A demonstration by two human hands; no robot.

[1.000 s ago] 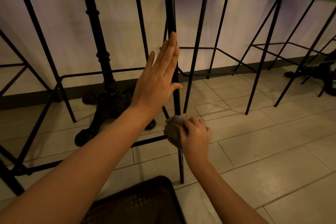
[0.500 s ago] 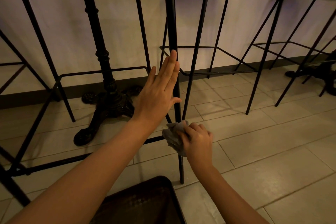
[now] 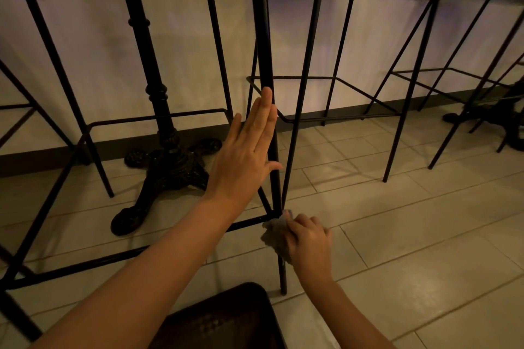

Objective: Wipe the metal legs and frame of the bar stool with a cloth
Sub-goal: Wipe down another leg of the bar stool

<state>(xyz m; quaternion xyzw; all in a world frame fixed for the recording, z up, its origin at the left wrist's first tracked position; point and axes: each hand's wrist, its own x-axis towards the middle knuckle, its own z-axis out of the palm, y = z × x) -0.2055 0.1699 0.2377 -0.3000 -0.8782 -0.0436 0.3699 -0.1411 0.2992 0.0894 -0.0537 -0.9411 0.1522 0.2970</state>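
Two hands work at the bar stool's near front leg (image 3: 266,37). Flat and fully spread, the left hand (image 3: 245,154) rests its straight fingers against that leg. Lower down, the right hand (image 3: 307,238) curls round a grey cloth (image 3: 275,232), pressing it to the leg just beside the footrest bar (image 3: 141,253).

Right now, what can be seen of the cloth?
The cloth is a small grey rag, soft and crumpled into a wad. The right hand grips it, fingers curled over it, pressing it around the stool leg at the joint with the lower crossbar, above the tiled floor. Its far side is hidden.
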